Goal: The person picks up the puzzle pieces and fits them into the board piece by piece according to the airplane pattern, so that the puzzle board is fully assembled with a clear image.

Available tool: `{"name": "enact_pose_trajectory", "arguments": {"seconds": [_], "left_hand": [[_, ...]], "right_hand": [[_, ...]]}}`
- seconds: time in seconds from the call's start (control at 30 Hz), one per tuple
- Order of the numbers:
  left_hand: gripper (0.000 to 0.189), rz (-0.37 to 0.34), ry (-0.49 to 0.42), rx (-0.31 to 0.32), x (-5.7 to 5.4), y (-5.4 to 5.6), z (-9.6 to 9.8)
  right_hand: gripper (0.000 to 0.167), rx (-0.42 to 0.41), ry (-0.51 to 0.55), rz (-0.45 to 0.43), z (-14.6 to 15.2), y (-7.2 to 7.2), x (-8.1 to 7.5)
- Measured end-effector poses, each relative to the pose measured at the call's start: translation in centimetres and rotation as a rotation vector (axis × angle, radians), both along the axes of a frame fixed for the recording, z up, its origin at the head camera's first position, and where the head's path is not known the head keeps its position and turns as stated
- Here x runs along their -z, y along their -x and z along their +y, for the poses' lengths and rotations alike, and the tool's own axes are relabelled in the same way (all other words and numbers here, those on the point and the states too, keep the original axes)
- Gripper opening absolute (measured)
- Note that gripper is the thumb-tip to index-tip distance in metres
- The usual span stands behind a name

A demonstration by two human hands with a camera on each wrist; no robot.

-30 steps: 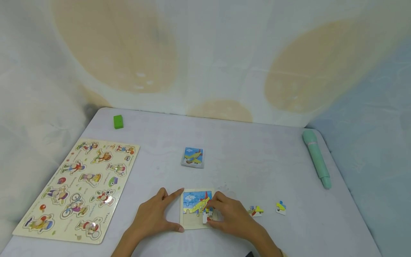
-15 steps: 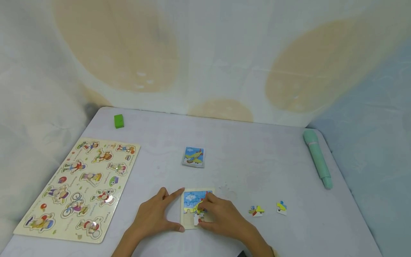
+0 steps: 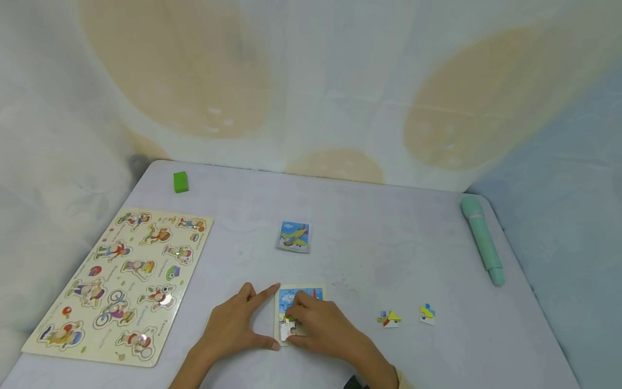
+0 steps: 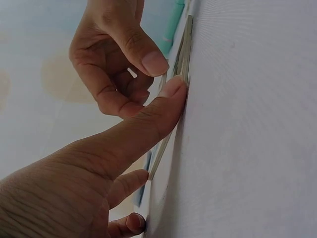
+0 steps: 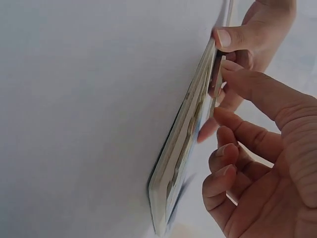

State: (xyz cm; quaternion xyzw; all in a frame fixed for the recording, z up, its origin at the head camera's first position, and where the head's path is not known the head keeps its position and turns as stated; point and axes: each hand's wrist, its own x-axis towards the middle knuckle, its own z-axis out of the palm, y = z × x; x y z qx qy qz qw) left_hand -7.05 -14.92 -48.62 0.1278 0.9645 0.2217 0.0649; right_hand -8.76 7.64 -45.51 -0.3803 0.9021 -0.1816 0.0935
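Observation:
A small jigsaw board (image 3: 276, 310) with a pale frame lies at the front middle, its upper part filled with blue-sky and red pieces. My left hand (image 3: 230, 328) rests at its left edge, thumb and index finger spread, the tips touching the frame's left corners. Over the lower left of the board, my right hand (image 3: 324, 328) pinches a puzzle piece (image 3: 285, 329) between thumb and fingers. The right wrist view shows that piece (image 5: 221, 74) held tilted just above the board. My right hand hides the board's lower right. Two loose puzzle pieces (image 3: 389, 319) (image 3: 427, 314) lie to the right.
An airplane picture square (image 3: 293, 237) lies behind the board. At left is a large peg-puzzle board (image 3: 121, 281) with cartoon figures, with a green block (image 3: 181, 182) beyond it. A mint-green tube-shaped object (image 3: 483, 240) lies along the table's right edge.
My right hand has moved left across the board with the pinched piece, from its right side to the lower left. The left hand has stayed at the left edge.

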Motion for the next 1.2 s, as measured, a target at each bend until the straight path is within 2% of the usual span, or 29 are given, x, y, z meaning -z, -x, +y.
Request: {"name": "enact_pose_trajectory", "arguments": {"seconds": [0.27,0.57,0.73,0.9,1.2], "left_hand": [[0.108,0.010,0.009,0.002,0.1,0.0,0.1],[0.108,0.011,0.008,0.003,0.1,0.0,0.1],[0.108,0.014,0.015,0.003,0.0,0.0,0.1],[0.107,0.021,0.014,0.004,-0.1,-0.1,0.1],[0.107,0.037,0.008,0.008,0.2,-0.1,-0.1]], "right_hand": [[0.036,-0.009,-0.055,0.053,-0.6,-0.1,0.2],[0.037,0.006,-0.050,0.087,-0.5,-0.4,0.3],[0.044,-0.017,-0.068,0.123,0.4,-1.1,0.0],[0.046,-0.049,-0.133,0.151,1.3,-2.1,-0.3],[0.052,-0.076,-0.224,0.204,1.2,-3.1,0.1]]}}
